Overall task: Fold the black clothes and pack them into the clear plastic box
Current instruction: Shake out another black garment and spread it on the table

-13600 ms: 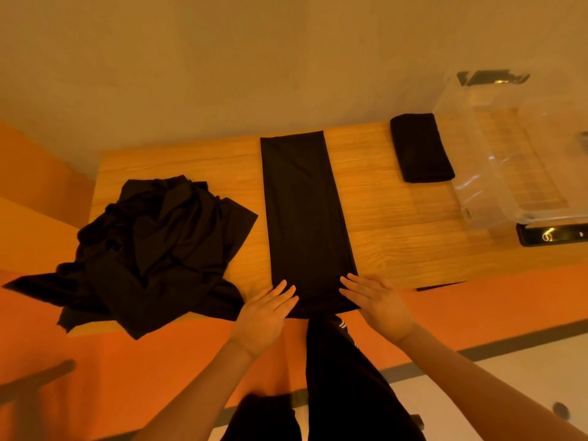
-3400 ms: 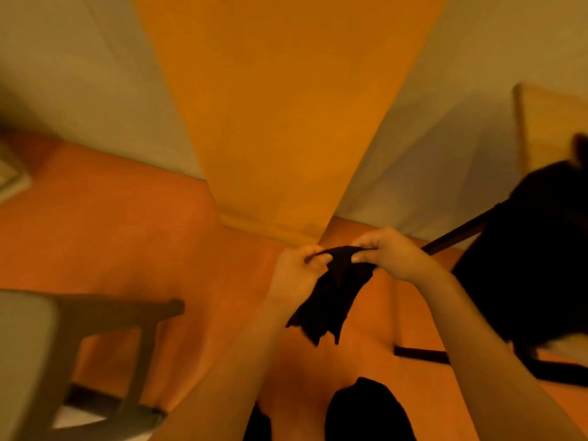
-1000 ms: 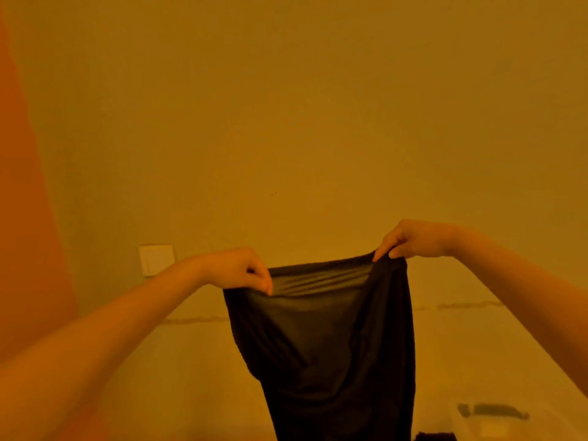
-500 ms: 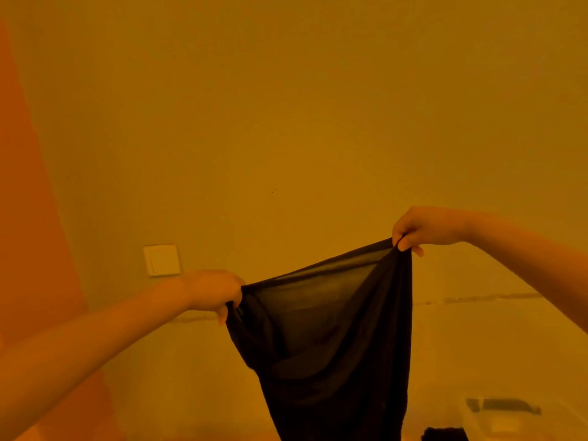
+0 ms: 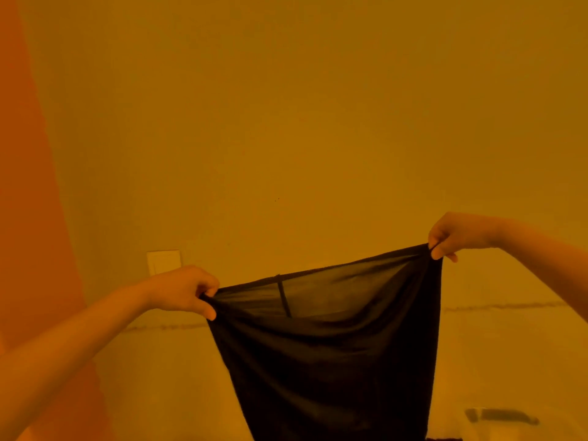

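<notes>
Both hands are holding the black garment (image 5: 331, 354) up in the air, left hand (image 5: 184, 289) and right hand (image 5: 455, 232) each pinching a top corner, spread wide apart, fabric hanging between them.

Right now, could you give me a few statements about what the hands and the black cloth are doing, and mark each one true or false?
1. Both hands hold the thin black garment up in the air. True.
2. The left hand is higher than the right hand. False: the right hand is higher, so the top edge slopes up towards it.
3. The garment is folded into a small neat rectangle. False: it hangs open and stretched between the two hands.
4. A pale square wall switch plate shows just above the left hand. True.
5. The right hand is open and touches nothing. False: its grip pinches the garment's upper corner.
</notes>
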`<act>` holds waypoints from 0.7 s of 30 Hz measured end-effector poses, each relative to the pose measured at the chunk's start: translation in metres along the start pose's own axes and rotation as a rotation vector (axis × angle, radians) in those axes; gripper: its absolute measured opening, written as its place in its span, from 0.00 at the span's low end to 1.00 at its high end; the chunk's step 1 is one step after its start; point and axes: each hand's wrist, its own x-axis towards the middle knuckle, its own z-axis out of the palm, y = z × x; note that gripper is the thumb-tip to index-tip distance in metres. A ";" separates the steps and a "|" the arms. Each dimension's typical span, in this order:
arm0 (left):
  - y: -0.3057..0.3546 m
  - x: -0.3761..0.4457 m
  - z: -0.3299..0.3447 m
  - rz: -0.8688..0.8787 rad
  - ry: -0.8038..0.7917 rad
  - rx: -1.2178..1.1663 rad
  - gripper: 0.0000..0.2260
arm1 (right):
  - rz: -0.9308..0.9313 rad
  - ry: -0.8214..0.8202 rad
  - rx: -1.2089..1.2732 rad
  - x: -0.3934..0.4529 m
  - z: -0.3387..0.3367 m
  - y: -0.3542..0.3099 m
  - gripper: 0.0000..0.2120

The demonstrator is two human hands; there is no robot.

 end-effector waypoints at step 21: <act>0.035 0.029 -0.021 -0.174 0.705 -0.962 0.11 | -0.471 0.240 1.067 0.001 0.013 -0.034 0.22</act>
